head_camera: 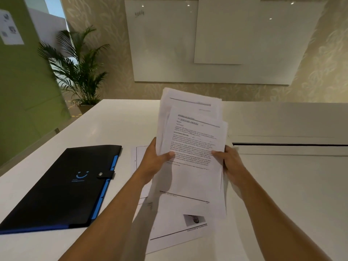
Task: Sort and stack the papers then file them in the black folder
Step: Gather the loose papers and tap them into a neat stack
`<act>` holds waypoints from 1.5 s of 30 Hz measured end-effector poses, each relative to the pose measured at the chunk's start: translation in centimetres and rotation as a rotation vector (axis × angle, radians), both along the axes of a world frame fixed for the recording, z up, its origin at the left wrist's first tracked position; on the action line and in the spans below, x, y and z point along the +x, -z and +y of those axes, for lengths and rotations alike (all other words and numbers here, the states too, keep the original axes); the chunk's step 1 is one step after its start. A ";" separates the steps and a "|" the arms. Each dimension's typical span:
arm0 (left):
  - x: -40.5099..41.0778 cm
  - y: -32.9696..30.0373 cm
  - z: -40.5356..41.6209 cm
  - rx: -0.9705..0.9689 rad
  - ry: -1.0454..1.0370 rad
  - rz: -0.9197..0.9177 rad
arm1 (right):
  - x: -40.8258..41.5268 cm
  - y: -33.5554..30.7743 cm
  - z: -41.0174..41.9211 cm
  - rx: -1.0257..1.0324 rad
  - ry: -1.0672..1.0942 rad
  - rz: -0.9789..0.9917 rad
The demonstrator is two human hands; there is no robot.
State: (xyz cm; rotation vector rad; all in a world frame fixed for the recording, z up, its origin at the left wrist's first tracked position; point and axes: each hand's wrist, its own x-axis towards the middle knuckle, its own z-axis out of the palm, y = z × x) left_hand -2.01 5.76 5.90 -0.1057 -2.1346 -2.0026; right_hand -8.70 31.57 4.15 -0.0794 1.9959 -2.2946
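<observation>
On the glossy white table (116, 125), the left hand (153, 162) and right hand (230, 162) clamp an uneven sheaf of printed white papers (192, 140) upright — the closed black snap-strap folder (64, 187) lies flat leftward, nearer the left hand, its long axis running diagonally away.

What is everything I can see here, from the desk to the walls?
Held papers: one uneven stack, white with black print, lifted above the table's middle.
Loose sheets: at least two, white, flat on the table under the stack.
Black folder: one, black with blue tabs, strap snapped shut, table's left.
Table: one, white.
Whiteboards: two overlapping, white, far wall.
Potted palm: one, green, beyond the table's far left corner.
Posted papers: a few, white, on the green wall at left.
Left hand: grips the stack's left edge.
Right hand: grips its right edge.
</observation>
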 end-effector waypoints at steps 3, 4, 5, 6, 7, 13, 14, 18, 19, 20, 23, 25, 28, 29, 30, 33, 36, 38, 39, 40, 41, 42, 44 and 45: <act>0.5 -2.3 -0.9 -0.042 -0.066 0.072 | 0.1 -2.7 -0.5 0.001 0.006 0.167; 0.6 -3.1 -1.1 -0.047 -0.091 0.103 | 0.3 -3.6 -0.8 0.015 0.005 0.235; 0.6 -3.9 -1.4 -0.046 -0.112 0.140 | 0.5 -4.5 -1.1 0.031 0.010 0.305; 0.5 -4.7 -1.6 -0.045 -0.130 0.177 | 0.7 -5.5 -1.4 0.043 0.022 0.372; 0.5 -5.5 -1.8 -0.049 -0.143 0.209 | 1.0 -6.5 -1.8 0.047 0.035 0.431; 0.8 -8.1 -3.1 -0.032 -0.197 0.308 | 2.4 -8.4 -3.3 0.095 0.036 0.556; 1.0 -8.0 -3.2 -0.014 -0.195 0.310 | 2.5 -8.0 -3.5 0.096 0.031 0.537; 1.0 -7.0 -2.6 -0.012 -0.218 0.308 | 2.9 -6.4 -5.1 0.088 0.070 0.487; 1.0 -6.8 -2.2 -0.005 -0.230 0.307 | 3.0 -6.2 -5.6 0.109 0.077 0.483; 0.9 -6.7 -1.9 0.005 -0.242 0.309 | 2.9 -6.1 -5.9 0.134 0.087 0.481; 0.8 -6.3 -1.8 0.021 -0.278 0.327 | 2.7 -6.1 -5.8 0.144 0.128 0.477; 0.6 -5.6 -2.0 0.038 -0.275 0.305 | 2.4 -5.8 -5.5 0.103 0.120 0.454; 0.3 -4.3 -1.5 0.069 -0.282 0.256 | 2.4 -5.1 -6.1 0.116 0.070 0.436; 0.2 -4.0 -1.2 0.076 -0.302 0.250 | 2.5 -4.9 -6.5 0.140 0.068 0.445; 0.1 -3.9 -1.1 0.080 -0.328 0.246 | 2.6 -4.8 -6.8 0.164 0.078 0.456; -0.5 -4.1 -1.6 0.046 -0.370 0.232 | 2.4 -4.7 -6.8 0.213 0.128 0.491; -0.9 -3.8 -2.0 0.041 -0.354 0.207 | 2.2 -4.3 -6.6 0.217 0.126 0.469; -0.9 -3.6 -1.6 0.064 -0.344 0.204 | 2.4 -3.9 -7.0 0.223 0.136 0.456; -0.9 -3.6 -1.4 0.069 -0.342 0.207 | 2.5 -3.9 -7.4 0.238 0.159 0.468; -0.9 -3.6 -1.3 0.071 -0.340 0.208 | 2.7 -3.9 -7.6 0.254 0.186 0.488; -0.9 -3.7 -1.3 0.073 -0.340 0.206 | 2.8 -4.0 -7.7 0.263 0.208 0.511; -0.9 -3.8 -1.4 0.079 -0.342 0.202 | 2.8 -4.2 -7.7 0.264 0.223 0.528; -0.7 -3.7 -1.9 0.067 -0.397 0.165 | 2.8 -4.5 -7.2 0.266 0.241 0.541; -0.6 -3.5 -2.3 0.026 -0.469 0.110 | 2.6 -4.6 -6.7 0.273 0.249 0.535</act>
